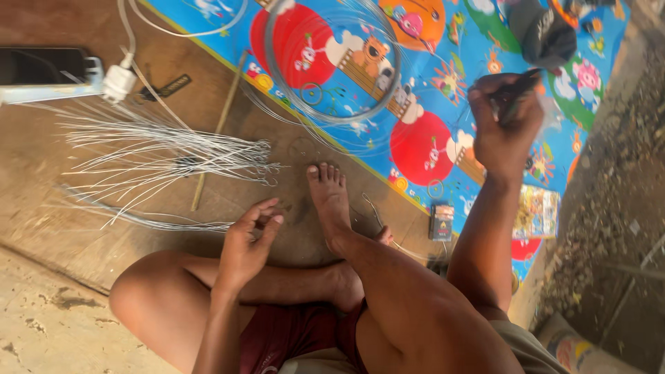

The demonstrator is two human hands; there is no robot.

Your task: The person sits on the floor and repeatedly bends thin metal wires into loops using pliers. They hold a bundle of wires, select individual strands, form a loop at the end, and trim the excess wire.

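Left hand (249, 239) pinching thin wire, fingers curled. Right hand (504, 121) clenched on dark pliers (516, 97), raised over mat (415, 90). Cut wire pile (173, 156) already on floor; wire coil (332, 69) remains uncut.

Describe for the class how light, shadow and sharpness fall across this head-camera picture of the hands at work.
Head view: warm, soft daylight with no hard glare; the colourful mat is brightest, while the ground at the right edge sinks into shadow. The left hand and the cut wires read fairly sharp. The raised right hand, gripping a dark tool, is dim and slightly soft. The wire coil looks faint.
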